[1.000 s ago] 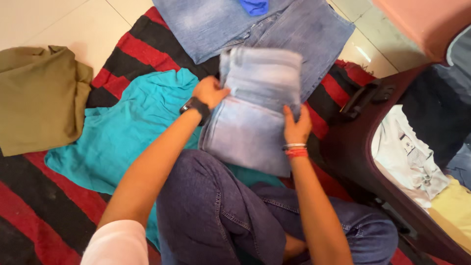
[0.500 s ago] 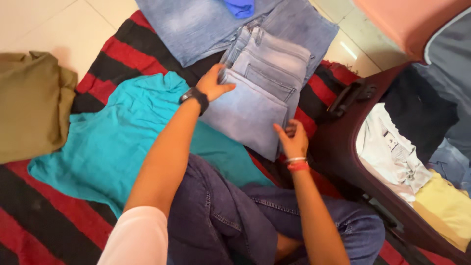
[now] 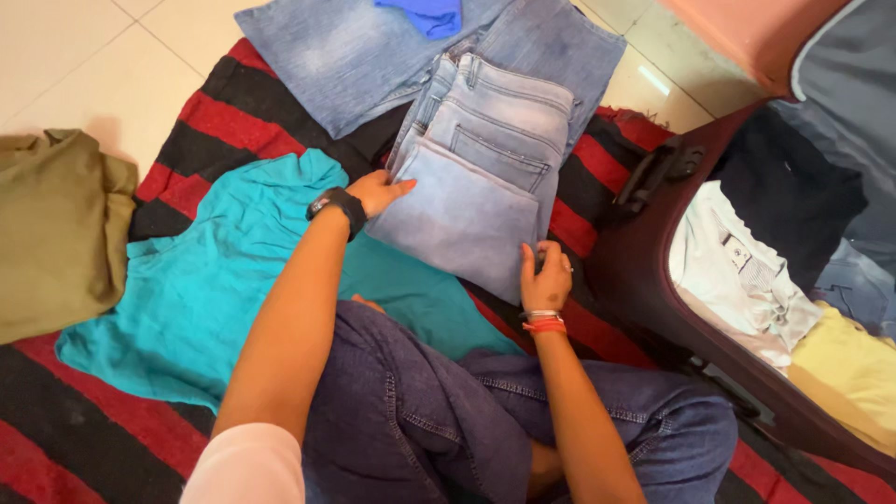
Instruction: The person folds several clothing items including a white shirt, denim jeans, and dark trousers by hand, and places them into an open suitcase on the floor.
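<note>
Folded jeans: a pale blue pair [image 3: 485, 177], folded into a block, is laid on the striped blanket [image 3: 84, 439] near its far edge, partly over a second, spread-out pair of jeans [image 3: 355, 56].
Left hand: the left hand [image 3: 378, 191] is laid flat against the left edge of the folded jeans, fingers outstretched, its grip released (a black watch is worn at the wrist).
Right hand: the right hand [image 3: 546, 280] is set at the near right corner of the folded jeans, its fingers curled down onto the denim edge; whether the cloth is pinched cannot be told.
Teal shirt: a teal shirt [image 3: 215, 289] is spread on the blanket just left of the folded jeans, under the left forearm.
Olive garment: an olive garment [image 3: 56, 233] is heaped at the blanket's left edge, partly on the tiled floor [image 3: 84, 65].
Blue cloth: a small bright blue cloth [image 3: 425, 14] is seen on the spread-out jeans.
Suitcase: an open maroon suitcase [image 3: 644, 280] is placed at the blanket's right edge, with white, dark and yellow clothes inside.
</note>
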